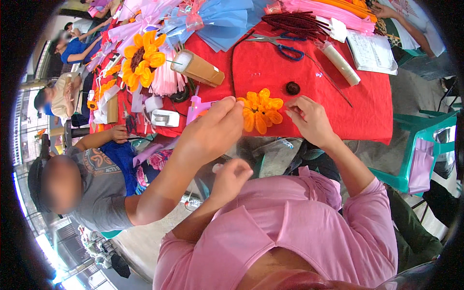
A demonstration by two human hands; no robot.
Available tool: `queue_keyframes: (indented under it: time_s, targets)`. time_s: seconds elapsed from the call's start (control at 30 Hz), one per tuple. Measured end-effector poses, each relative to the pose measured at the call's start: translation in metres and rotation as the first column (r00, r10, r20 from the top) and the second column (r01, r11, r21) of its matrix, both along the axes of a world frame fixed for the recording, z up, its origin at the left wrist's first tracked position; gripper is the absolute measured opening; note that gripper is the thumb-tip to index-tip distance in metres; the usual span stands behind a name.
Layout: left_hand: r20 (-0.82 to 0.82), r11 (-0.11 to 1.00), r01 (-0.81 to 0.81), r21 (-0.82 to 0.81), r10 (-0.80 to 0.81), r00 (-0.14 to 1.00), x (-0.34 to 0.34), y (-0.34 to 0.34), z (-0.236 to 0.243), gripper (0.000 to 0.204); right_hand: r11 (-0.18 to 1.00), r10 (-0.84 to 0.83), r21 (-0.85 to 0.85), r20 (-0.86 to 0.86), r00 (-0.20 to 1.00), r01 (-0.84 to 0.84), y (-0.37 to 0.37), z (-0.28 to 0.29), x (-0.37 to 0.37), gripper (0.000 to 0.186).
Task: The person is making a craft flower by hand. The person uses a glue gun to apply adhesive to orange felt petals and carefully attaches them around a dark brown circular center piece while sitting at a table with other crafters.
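An orange fuzzy-wire flower [261, 110] lies at the red table's near edge. A co-worker's hand [215, 128] reaches in from the left and touches its left petals. My right hand [311, 122] is just to the right of the flower, fingers loosely bent and apart, holding nothing that I can see. Below the co-worker's arm, in front of my chest, my left hand [232, 178] is closed with curled fingers; a small whitish bit shows beside it, and what the fingers hold is hidden. A dark brown coil [292, 88] sits beyond the flower.
On the red cloth [348, 111] lie blue-handled scissors [290, 50], a plastic-wrapped roll [340, 63], a notebook [372, 52], a cardboard box [203, 68] and a pink glue gun [195, 107]. A finished orange flower [142, 60] stands back left. The co-worker sits close on my left; a green chair [411, 154] stands right.
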State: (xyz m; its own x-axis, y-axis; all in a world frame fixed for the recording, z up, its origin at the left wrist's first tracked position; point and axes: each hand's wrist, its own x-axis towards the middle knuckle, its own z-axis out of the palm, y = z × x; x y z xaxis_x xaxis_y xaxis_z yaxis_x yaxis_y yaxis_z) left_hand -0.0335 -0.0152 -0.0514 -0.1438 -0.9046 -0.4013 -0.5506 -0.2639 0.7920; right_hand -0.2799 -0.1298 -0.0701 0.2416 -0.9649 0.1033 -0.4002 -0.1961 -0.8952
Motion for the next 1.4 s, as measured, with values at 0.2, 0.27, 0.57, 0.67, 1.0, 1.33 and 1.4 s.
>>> queue_keyframes:
  time_s: [0.2, 0.27, 0.57, 0.67, 1.0, 1.33, 1.4]
  targets:
    - [0.209, 0.909, -0.073, -0.410, 0.172, 0.963, 0.001, -0.035, -0.022, 0.020, 0.969, -0.102, -0.221, 0.035, 0.994, 0.107, -0.009, -0.018, 0.017, 0.027]
    - [0.287, 0.726, 0.085, -0.682, 0.158, 0.945, -0.005, -0.049, -0.016, 0.027, 0.981, -0.094, -0.169, 0.011, 0.995, 0.095, -0.013, -0.019, 0.014, 0.028]
    - [0.319, 0.758, 0.143, -0.637, 0.090, 0.943, -0.022, -0.095, -0.002, 0.032, 0.999, -0.048, -0.023, 0.006, 0.999, 0.048, -0.011, -0.022, 0.015, 0.031]
    - [0.377, 0.777, 0.185, -0.601, 0.072, 0.923, -0.031, -0.104, 0.012, 0.030, 0.997, -0.036, -0.071, -0.012, 0.999, 0.035, -0.010, -0.022, 0.016, 0.033]
    - [0.137, 0.802, 0.044, -0.595, 0.047, 0.989, -0.026, -0.123, 0.007, 0.019, 0.993, -0.121, -0.004, -0.057, 0.991, 0.121, -0.001, -0.025, 0.004, 0.035]
    - [0.285, 0.879, 0.087, -0.470, 0.058, 0.957, -0.029, -0.132, 0.022, 0.028, 0.988, -0.080, 0.129, -0.002, 0.997, 0.080, 0.002, -0.045, 0.015, 0.032]
    - [0.264, 0.832, 0.091, -0.548, 0.068, 0.962, -0.023, -0.135, 0.012, 0.025, 0.990, -0.062, 0.123, -0.064, 0.996, 0.070, 0.007, -0.038, 0.020, 0.032]
